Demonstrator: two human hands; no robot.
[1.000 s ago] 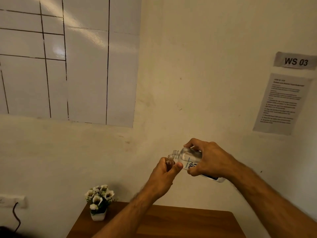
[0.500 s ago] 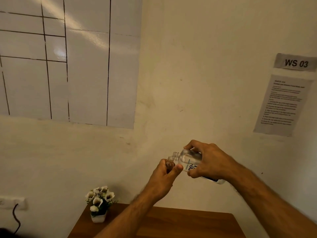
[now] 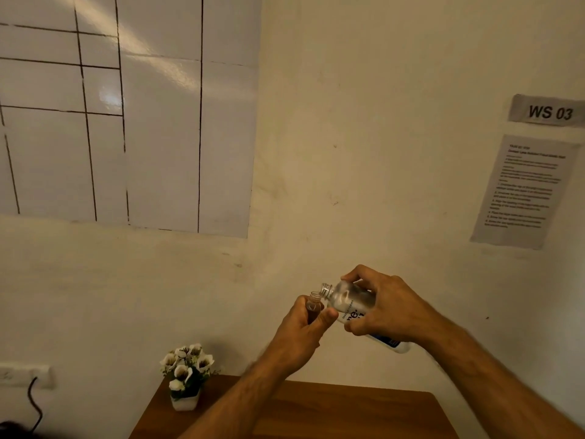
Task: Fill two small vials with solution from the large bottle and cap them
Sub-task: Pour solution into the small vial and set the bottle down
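Left hand [image 3: 299,332] gripping vial [image 3: 314,307], right hand [image 3: 384,308] gripping tilted large bottle [image 3: 351,304]: pouring step; next, hold mouths aligned.

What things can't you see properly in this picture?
- Small vial, head view: the left hand grips it and hides its body and fill level.
- Large bottle, head view: the right hand covers its middle and most of the label.
- Instruction sheet: print too small.
- Wooden table: cut off by the bottom edge.
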